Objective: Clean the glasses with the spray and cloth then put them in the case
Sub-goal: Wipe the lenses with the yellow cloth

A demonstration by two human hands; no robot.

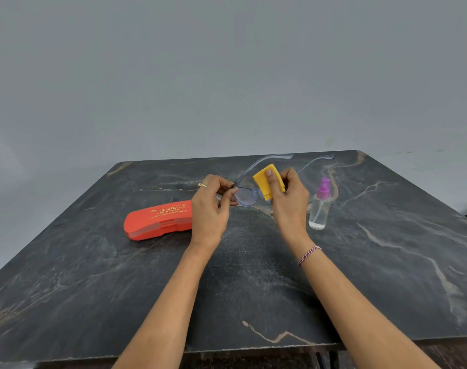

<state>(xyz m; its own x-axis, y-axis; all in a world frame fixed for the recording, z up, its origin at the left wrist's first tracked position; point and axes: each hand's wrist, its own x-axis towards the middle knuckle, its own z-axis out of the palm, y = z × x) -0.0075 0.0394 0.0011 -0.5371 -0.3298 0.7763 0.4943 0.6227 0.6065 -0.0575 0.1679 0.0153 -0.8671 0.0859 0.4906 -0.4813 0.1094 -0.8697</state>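
On the table (253, 302), the case (157, 221) lies left, the spray bottle (320, 206) right, glasses (247, 195) held between.

A plain grey wall (227, 75) fills the upper half of the view, bare and evenly lit, with soft light and no hard shadows. Below it stands a counter (94, 288) with a dark stone-look top, charcoal with pale and tan veins running across it. Its far corners are rounded. Under the near edge, a dark strip shows.

Dark marble-patterned table (253, 288)
A closed orange case (157, 221) lies left; a clear spray bottle (319, 206) stands right.
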